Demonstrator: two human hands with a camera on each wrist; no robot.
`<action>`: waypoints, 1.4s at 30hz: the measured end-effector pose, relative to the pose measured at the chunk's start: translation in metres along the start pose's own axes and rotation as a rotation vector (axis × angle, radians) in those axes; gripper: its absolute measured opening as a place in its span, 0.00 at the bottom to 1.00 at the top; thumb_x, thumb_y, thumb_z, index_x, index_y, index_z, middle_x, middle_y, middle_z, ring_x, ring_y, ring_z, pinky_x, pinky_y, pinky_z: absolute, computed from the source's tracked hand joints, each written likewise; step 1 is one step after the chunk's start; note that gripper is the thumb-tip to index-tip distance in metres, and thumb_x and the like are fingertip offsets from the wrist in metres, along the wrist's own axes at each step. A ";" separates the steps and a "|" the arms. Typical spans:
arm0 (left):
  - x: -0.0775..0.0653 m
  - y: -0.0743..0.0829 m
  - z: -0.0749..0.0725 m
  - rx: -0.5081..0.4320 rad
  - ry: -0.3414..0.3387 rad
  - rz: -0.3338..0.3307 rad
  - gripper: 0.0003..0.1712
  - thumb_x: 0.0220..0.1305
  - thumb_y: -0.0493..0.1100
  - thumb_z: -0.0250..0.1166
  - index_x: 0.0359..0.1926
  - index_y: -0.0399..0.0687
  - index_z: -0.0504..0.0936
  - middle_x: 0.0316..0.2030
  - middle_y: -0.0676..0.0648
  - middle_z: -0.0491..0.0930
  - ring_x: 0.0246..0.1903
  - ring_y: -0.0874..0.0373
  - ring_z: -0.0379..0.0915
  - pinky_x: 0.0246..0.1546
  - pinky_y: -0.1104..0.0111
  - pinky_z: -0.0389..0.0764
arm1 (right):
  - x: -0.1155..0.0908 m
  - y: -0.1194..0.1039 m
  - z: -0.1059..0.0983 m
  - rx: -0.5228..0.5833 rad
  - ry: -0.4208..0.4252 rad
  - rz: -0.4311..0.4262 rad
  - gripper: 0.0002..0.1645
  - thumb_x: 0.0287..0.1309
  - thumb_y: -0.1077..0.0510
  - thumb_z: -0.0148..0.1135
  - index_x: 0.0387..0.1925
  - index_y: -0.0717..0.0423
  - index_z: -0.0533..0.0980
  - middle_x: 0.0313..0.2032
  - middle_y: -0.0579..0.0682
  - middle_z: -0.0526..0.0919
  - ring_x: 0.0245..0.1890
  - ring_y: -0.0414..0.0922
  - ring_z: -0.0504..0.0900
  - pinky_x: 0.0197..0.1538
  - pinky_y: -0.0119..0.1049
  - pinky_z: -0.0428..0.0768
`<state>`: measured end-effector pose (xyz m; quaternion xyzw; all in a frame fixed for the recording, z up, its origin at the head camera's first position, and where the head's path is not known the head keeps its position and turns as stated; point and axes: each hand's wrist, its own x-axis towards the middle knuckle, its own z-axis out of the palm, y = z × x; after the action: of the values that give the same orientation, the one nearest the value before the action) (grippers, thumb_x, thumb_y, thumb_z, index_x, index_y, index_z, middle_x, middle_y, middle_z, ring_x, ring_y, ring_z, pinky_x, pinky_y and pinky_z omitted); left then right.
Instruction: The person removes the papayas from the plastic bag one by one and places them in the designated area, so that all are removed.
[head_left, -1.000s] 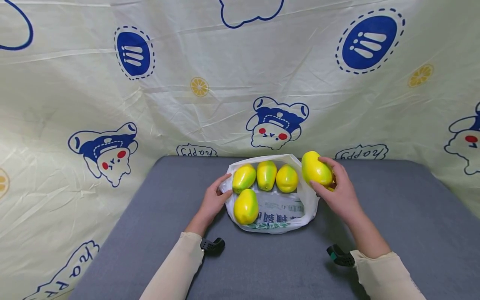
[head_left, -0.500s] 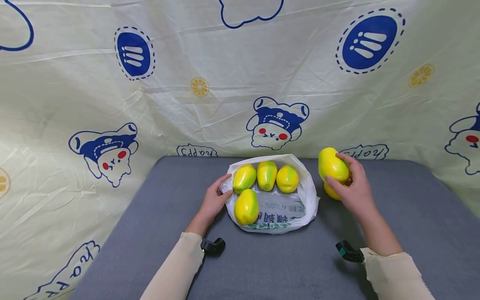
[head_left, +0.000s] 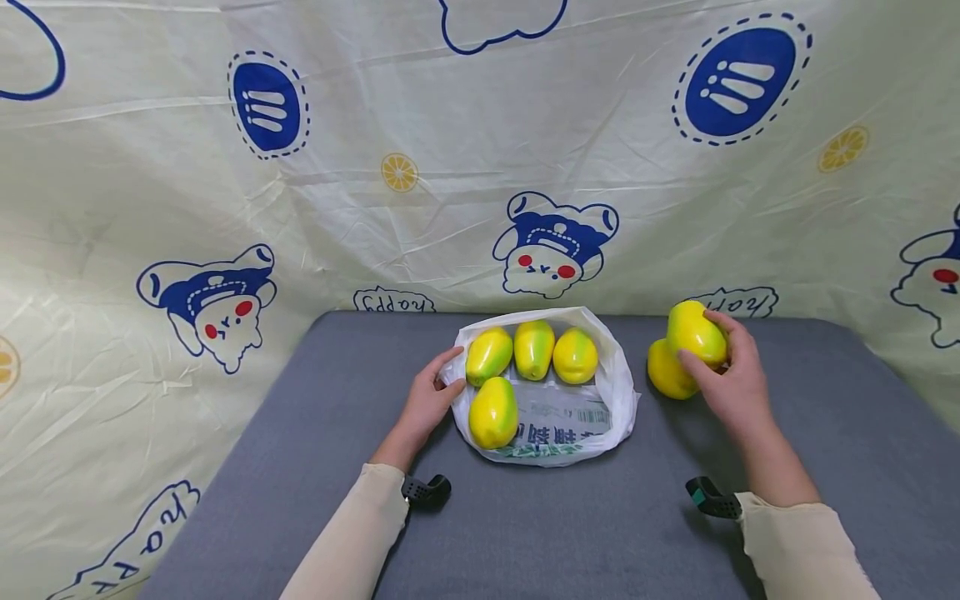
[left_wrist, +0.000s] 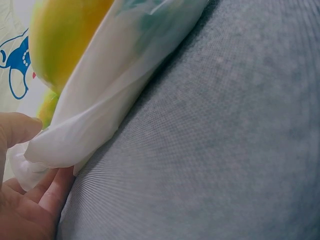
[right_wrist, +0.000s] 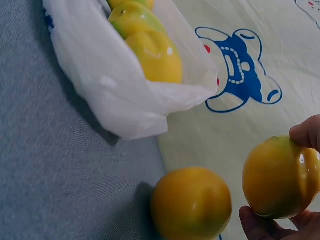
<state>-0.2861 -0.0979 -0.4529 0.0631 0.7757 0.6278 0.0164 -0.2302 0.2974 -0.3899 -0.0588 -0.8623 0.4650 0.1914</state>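
My left hand [head_left: 427, 404] holds the left rim of a white plastic bag [head_left: 622, 392], thumb at the opening and the other fingers outside, as the left wrist view shows of the bag [left_wrist: 95, 100]. Several glossy yellow-green mangoes lie inside, among them a front one [head_left: 493, 414] near that hand. Right of the bag, my right hand [head_left: 738, 383] grips another mango [head_left: 693, 332] between thumb and fingers. A loose mango [head_left: 666, 372] sits on the table just left of it; in the right wrist view a gap separates this loose mango [right_wrist: 191, 204] from the held mango [right_wrist: 277, 177].
The grey cloth-covered table [head_left: 555, 533] extends around the bag on all sides. Behind it hangs a pale printed curtain [head_left: 465, 233], close to the table's back edge. Black wrist cameras [head_left: 427, 492] are strapped at both cuffs.
My right hand has carried its mango rightward, from beside the bag's right rim to past the loose mango, which has come into view. The left hand and bag have stayed put.
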 end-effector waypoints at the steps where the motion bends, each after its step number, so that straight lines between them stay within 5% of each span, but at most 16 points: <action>1: 0.002 -0.004 0.000 -0.004 0.003 0.001 0.32 0.69 0.35 0.61 0.72 0.55 0.69 0.74 0.43 0.62 0.69 0.48 0.63 0.68 0.51 0.68 | 0.001 0.002 0.000 -0.002 0.003 0.002 0.43 0.68 0.50 0.58 0.78 0.46 0.51 0.71 0.62 0.55 0.59 0.59 0.63 0.52 0.47 0.70; 13: 0.003 -0.007 0.001 0.015 0.028 0.017 0.30 0.68 0.37 0.62 0.69 0.63 0.72 0.73 0.47 0.64 0.68 0.51 0.64 0.68 0.53 0.69 | 0.006 0.021 -0.006 0.059 0.042 0.140 0.41 0.70 0.47 0.55 0.78 0.37 0.49 0.75 0.59 0.53 0.64 0.57 0.59 0.61 0.50 0.68; 31: 0.002 -0.006 0.001 0.026 0.023 0.028 0.29 0.69 0.38 0.61 0.69 0.62 0.72 0.71 0.47 0.67 0.58 0.53 0.68 0.54 0.66 0.74 | 0.007 0.025 -0.008 0.068 0.065 0.180 0.41 0.70 0.48 0.55 0.78 0.36 0.49 0.75 0.58 0.54 0.64 0.56 0.59 0.65 0.51 0.66; 42: 0.002 -0.006 0.001 0.024 0.023 0.026 0.29 0.69 0.38 0.62 0.69 0.62 0.72 0.72 0.47 0.66 0.62 0.52 0.66 0.61 0.58 0.72 | 0.007 0.026 -0.009 0.080 0.048 0.197 0.41 0.70 0.46 0.55 0.78 0.34 0.49 0.75 0.59 0.54 0.63 0.57 0.59 0.64 0.50 0.66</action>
<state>-0.2883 -0.0980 -0.4592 0.0661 0.7825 0.6191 -0.0015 -0.2356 0.3209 -0.4045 -0.1470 -0.8282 0.5141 0.1677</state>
